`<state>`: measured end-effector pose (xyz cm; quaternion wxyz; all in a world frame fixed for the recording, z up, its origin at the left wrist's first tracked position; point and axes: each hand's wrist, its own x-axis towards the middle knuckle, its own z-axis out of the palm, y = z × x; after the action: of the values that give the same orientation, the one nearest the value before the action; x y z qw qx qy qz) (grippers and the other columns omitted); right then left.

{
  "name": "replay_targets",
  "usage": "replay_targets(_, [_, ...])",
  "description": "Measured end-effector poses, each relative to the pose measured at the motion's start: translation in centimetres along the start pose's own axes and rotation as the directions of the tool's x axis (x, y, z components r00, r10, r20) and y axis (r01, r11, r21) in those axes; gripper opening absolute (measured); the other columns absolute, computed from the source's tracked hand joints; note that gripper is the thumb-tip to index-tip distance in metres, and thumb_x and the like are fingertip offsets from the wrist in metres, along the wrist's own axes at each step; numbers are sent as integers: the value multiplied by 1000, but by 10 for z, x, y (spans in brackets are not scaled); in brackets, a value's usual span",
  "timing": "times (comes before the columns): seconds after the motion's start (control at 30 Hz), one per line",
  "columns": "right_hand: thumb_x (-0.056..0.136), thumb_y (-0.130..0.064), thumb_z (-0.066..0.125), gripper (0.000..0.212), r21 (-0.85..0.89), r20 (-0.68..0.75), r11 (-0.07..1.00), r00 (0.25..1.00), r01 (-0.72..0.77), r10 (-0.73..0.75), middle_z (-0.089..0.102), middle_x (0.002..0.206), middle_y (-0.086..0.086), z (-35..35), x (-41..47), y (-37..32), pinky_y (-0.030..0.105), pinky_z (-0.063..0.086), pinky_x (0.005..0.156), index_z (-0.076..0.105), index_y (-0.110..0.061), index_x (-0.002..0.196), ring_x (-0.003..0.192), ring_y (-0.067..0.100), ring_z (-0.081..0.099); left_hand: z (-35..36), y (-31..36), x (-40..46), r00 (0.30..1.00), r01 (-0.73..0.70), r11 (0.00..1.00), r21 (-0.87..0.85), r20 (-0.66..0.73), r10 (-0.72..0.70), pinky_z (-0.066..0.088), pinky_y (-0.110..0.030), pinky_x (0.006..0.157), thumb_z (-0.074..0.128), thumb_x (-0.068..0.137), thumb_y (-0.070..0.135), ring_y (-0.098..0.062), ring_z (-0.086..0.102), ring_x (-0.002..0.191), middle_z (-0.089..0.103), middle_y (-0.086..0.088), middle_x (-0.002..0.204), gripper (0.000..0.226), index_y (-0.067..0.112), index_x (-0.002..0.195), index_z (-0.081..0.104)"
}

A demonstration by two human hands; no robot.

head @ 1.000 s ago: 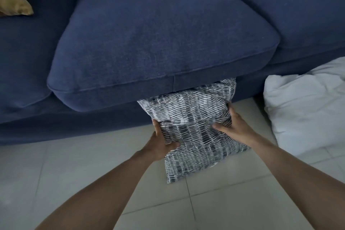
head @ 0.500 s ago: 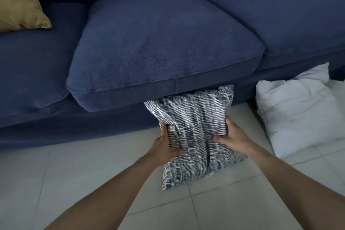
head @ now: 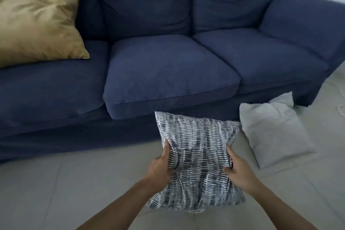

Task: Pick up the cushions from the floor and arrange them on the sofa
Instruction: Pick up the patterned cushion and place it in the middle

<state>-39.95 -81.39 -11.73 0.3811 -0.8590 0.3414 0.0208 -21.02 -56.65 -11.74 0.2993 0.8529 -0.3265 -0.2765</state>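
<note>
Three cushions are in view, and only one is in hand. Farthest left, the gold cushion (head: 37, 22) already leans against the back of the blue sofa (head: 168, 73), over the left seat. Next comes the left hand (head: 160, 166), closed on the left edge of the patterned cushion (head: 197, 157), thumb on the front and the cloth bunched under it. That cushion hangs upright in front of the middle seat, just below its front edge and seemingly clear of the tiled floor (head: 56, 188). The right hand (head: 238, 171) pinches the opposite edge the same way. Judging by how the cover puckers at both grips, it is soft, light and loosely filled, so holding the two sides at mid-height should keep it from folding. Farthest right, the white cushion (head: 274, 132) lies on the floor by the sofa's right corner, untouched.
</note>
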Motion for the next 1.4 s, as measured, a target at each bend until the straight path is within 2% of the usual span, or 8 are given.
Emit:
replay_targets(0.17, [105,-6,63,85,29,-41,999,999,26,-25,19,173,-15,-46,-46,-24,21,24,122,13,-23,172,158,5,20,-30,44,-45,996,-83,994,-73,-30,81,47,-22,76,70,100,11,-12,62,81,66,2,107,114,34,165,-20])
replay_targets(0.47, [105,-3,62,88,35,-82,993,991,108,-105,28,171,-16,-178,-29,-154,29,37,121,13,-33,172,158,17,38,-153,141,-16,974,-165,982,-92,-170,147,60,-52,90,71,93,10,-25,71,104,75,2,123,125,55,159,-25])
replay_targets(0.73, [105,-1,61,89,31,-31,981,982,189,-188,29,172,-16,-268,53,-283,29,34,124,11,-32,173,156,10,36,-286,205,44,966,-139,988,-73,-230,119,59,-48,84,72,95,12,-21,70,96,75,4,117,122,52,162,-21])
replay_targets(0.87, [106,-2,60,91,123,34,977,983,173,-178,26,176,-10,-304,107,-332,15,57,74,7,-34,173,85,-7,71,-350,227,85,967,-91,995,-51,-244,76,60,-52,86,73,95,12,-21,70,96,75,2,116,121,44,164,-21])
replay_targets(1.0, [106,-2,59,90,118,52,971,975,207,-215,27,176,-6,-330,160,-382,14,53,63,7,-32,173,66,-10,67,-407,245,118,955,-76,996,-49,-292,59,59,-53,91,75,94,12,-21,71,102,75,4,119,123,48,164,-19])
replay_targets(1.07, [106,-2,59,89,84,46,962,963,260,-264,25,176,-8,-340,182,-405,17,56,87,8,-30,173,96,-9,71,-432,253,132,949,-75,996,-47,-309,57,59,-49,91,74,94,11,-21,71,103,76,6,120,122,48,164,-18])
replay_targets(1.17, [105,0,58,88,18,37,951,950,309,-310,23,178,-5,-347,216,-436,25,26,124,9,-25,173,160,15,32,-463,255,154,942,-54,997,-47,-334,35,57,-48,94,75,93,10,-22,71,108,76,7,123,121,44,166,-16])
replay_targets(1.4, [105,3,53,86,8,11,945,945,328,-328,34,167,-1,-328,321,-476,15,39,101,11,-28,173,135,8,49,-509,226,240,930,4,998,-59,-367,-25,58,-50,95,75,94,10,-20,71,105,76,8,120,120,43,166,-14])
